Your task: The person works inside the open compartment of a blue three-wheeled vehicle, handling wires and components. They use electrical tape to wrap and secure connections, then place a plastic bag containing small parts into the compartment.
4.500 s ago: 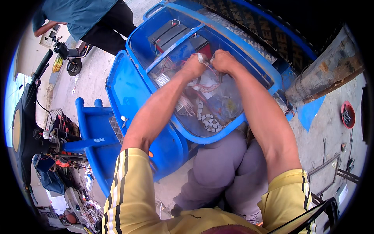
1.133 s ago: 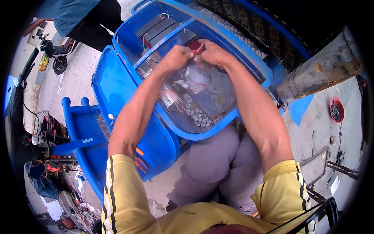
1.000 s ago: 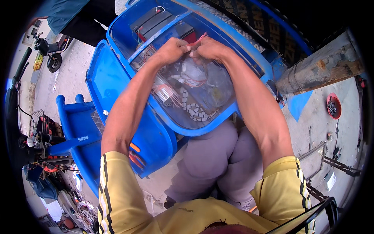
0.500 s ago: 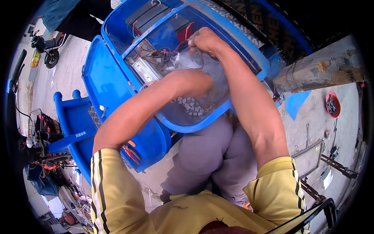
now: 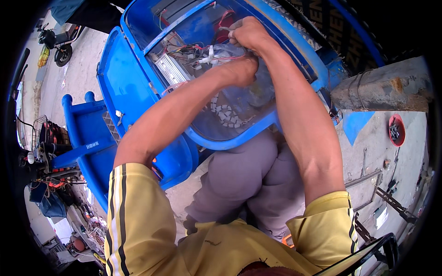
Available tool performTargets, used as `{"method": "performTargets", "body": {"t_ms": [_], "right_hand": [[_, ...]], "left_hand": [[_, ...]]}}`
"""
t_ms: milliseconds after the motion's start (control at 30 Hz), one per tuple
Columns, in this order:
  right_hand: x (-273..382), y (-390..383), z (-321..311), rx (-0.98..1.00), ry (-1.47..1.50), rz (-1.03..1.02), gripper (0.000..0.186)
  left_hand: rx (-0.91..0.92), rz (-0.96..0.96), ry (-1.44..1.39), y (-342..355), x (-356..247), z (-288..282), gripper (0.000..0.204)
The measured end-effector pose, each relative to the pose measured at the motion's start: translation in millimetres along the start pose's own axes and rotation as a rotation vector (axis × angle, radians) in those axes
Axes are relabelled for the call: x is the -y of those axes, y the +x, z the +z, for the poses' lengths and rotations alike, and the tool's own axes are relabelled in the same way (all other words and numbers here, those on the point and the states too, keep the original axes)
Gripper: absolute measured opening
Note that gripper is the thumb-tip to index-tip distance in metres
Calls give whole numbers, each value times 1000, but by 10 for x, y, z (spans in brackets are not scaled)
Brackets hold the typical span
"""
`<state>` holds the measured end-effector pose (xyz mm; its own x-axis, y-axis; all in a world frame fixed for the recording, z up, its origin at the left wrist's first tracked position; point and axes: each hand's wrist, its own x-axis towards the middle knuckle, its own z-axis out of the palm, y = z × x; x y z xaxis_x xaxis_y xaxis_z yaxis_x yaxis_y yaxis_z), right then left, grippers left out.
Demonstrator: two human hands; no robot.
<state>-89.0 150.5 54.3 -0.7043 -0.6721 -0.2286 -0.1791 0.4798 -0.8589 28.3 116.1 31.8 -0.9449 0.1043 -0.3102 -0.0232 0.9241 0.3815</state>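
Note:
Both arms reach into an open blue compartment, apparently part of a vehicle body. My right hand is closed near its far side, pinching a thin grey cable. Just nearer and to the left, my left hand is curled shut; its fingertips and whatever they hold are hidden. Left of the hands lie tangled wires with a white connector. A silver finned metal box sits against the left wall. Several small white blocks are at the compartment's near end.
A blue lid-like panel hangs open at the left, beside a blue frame. A rusty beam juts in at right. On the floor are a red bowl of metal parts and a wrench. A scooter stands far left.
My left hand has moved up and away from me, closer to the right hand. My right hand has shifted slightly farther away. The whole view has tilted a little.

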Motion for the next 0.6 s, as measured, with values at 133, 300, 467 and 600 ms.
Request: {"method": "performTargets", "body": {"t_ms": [133, 300, 467, 600], "right_hand": [[39, -37, -15, 27, -78, -29, 28], [68, -89, -42, 19, -14, 33, 20], [18, -48, -18, -33, -51, 10, 21], [67, -58, -16, 26, 17, 78, 19]], "left_hand": [[182, -77, 193, -168, -95, -65, 36], [661, -124, 332, -375, -193, -144, 30], [692, -64, 297, -716, -170, -391, 22], [241, 19, -12, -980, 61, -367, 27]]}}
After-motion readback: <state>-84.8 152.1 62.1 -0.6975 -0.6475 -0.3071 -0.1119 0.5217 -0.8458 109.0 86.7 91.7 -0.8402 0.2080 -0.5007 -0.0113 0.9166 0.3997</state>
